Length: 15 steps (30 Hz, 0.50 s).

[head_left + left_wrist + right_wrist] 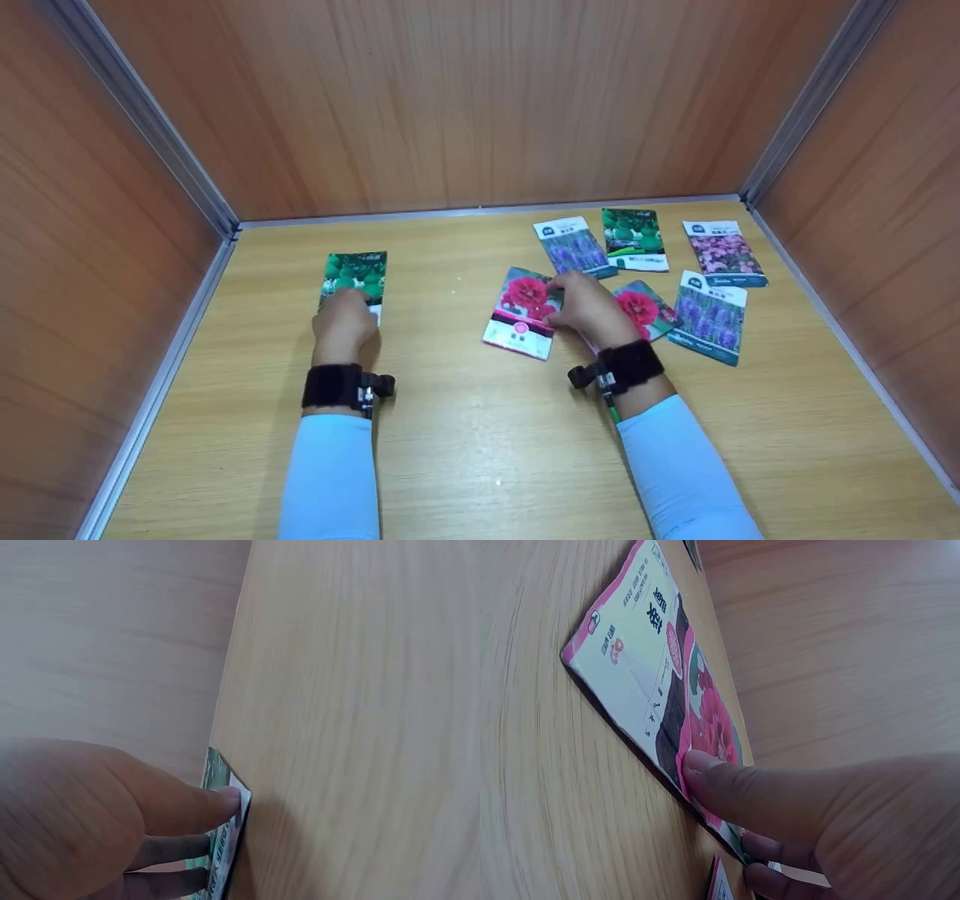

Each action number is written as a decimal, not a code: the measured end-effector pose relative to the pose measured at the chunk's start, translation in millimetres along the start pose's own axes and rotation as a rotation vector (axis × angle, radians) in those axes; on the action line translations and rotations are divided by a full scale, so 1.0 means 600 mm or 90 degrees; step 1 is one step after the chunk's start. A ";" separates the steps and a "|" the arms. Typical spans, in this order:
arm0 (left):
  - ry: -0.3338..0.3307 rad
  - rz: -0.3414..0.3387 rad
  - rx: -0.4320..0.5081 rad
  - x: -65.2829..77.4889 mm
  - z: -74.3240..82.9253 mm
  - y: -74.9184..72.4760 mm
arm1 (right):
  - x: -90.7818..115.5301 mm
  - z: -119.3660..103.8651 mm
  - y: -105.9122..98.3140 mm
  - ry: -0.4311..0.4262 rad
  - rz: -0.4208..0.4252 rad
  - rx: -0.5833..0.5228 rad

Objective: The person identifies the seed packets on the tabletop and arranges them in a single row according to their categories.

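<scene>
My left hand holds a green seed packet at the left of the table. In the left wrist view the thumb lies on the white end of this packet, with other fingers at its side. Right of centre, my right hand pinches the right edge of a seed packet with a pink flower. The right wrist view shows the thumb on the face of that pink packet and fingertips at its edge. A second pink-flower packet lies partly hidden beneath the right hand.
Behind the right hand lie a lavender packet and another green packet. Farther right are a packet with small pink flowers and a second lavender packet, whose ends meet. Wooden walls enclose the table at the back and sides.
</scene>
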<state>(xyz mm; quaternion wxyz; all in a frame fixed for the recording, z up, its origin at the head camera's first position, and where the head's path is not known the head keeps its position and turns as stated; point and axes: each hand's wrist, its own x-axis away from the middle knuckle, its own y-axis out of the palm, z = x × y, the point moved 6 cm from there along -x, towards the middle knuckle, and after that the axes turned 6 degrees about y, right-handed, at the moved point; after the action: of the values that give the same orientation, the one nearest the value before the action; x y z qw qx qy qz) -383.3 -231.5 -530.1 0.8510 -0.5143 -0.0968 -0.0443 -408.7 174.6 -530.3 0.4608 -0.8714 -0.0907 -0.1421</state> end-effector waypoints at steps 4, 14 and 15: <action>-0.014 -0.008 0.027 0.001 -0.023 -0.009 | 0.000 0.001 0.001 -0.002 -0.001 0.014; -0.069 -0.021 0.078 0.008 -0.063 -0.025 | 0.002 0.001 0.001 -0.001 0.005 0.005; -0.070 -0.022 0.080 0.008 -0.064 -0.026 | 0.003 0.000 0.001 -0.004 0.006 0.010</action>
<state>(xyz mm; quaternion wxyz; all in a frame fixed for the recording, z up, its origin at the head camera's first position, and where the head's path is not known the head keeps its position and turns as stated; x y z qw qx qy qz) -376.5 -272.7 -533.0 0.8741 -0.4596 -0.1549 -0.0248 -407.1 174.2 -530.0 0.4681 -0.8686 -0.0888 -0.1364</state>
